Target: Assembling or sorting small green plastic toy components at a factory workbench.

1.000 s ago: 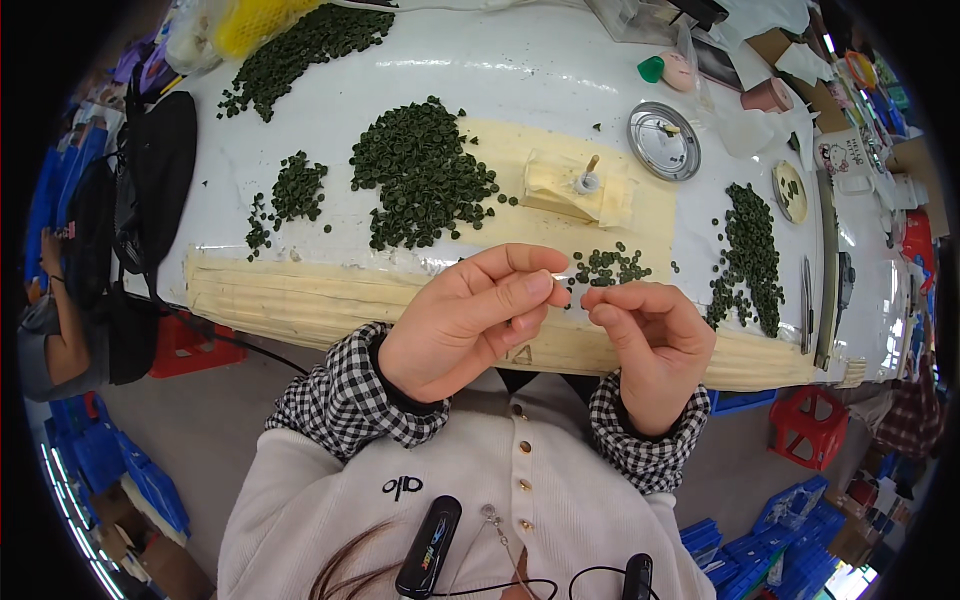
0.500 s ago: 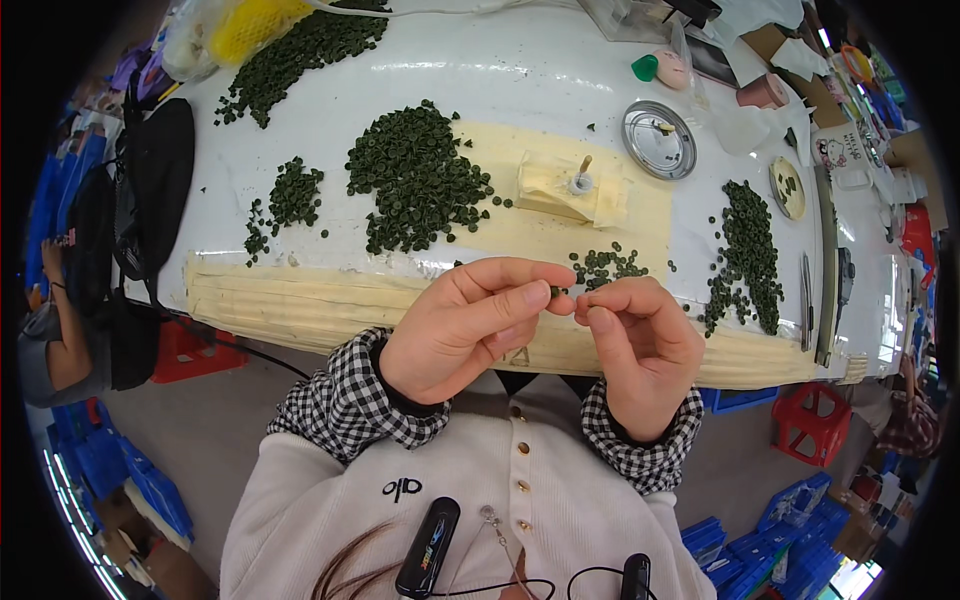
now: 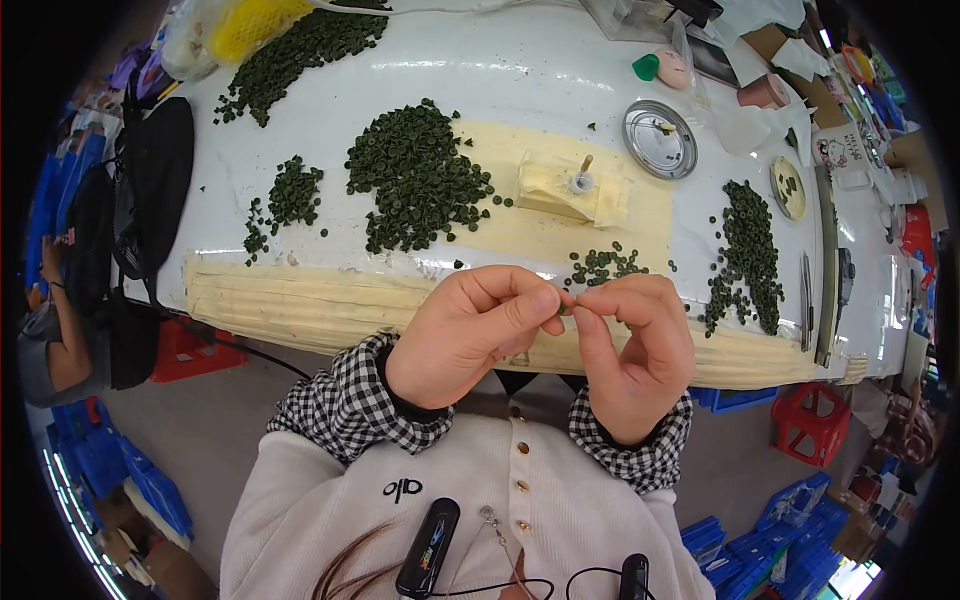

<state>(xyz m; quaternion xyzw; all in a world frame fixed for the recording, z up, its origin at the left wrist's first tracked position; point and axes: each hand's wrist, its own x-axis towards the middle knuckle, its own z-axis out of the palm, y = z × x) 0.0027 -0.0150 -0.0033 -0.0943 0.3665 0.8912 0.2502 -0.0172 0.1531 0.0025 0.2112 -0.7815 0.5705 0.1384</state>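
Note:
My left hand (image 3: 475,330) and my right hand (image 3: 638,345) meet at the fingertips above the table's near edge. Between the left thumb and index finger is a small dark green piece (image 3: 564,309), mostly hidden. The right thumb and index finger pinch at its other side; whether they hold a second piece is hidden. Just beyond the hands lies a small group of round green pieces (image 3: 605,265). A large heap of dark green cone-like pieces (image 3: 415,180) stands to the left, and a tape-covered block with an upright peg (image 3: 570,188) sits behind.
More green pieces form a small pile (image 3: 295,192), a far-left heap (image 3: 300,55) and a right pile (image 3: 748,260). A round metal lid (image 3: 660,140) and a small dish (image 3: 788,188) lie at right. A black bag (image 3: 155,185) hangs at left; red stools (image 3: 810,425) stand below.
My right hand has moved slightly left and my left hand slightly down, bringing the fingertips together around the small green piece. The table's contents look unchanged.

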